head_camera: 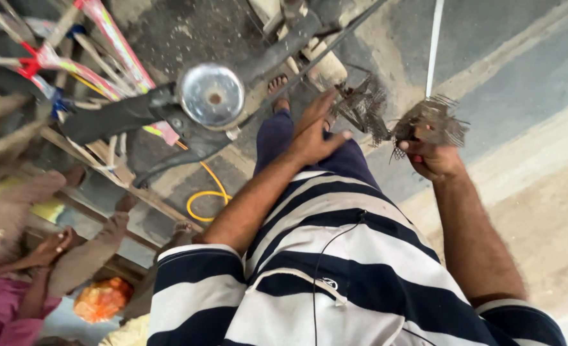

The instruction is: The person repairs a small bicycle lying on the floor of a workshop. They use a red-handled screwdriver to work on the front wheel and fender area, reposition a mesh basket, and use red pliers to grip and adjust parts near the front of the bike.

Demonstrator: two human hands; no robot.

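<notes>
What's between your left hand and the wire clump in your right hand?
In the head view, a second spiky wire clump hangs between the left hand and the clump gripped by the right hand.

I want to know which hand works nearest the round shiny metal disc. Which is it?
Left. The left hand is just right of the disc; the right hand, holding frayed mesh, is farther right.

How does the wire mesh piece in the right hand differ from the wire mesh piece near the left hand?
The mesh piece in the right hand is gripped in a closed fist; the mesh piece by the left hand is only touched by the fingertips of the open left hand. The right piece looks brownish and lit; the left piece looks darker and sits higher in the picture. Both are frayed at their edges, with loose wire ends sticking out.
</notes>
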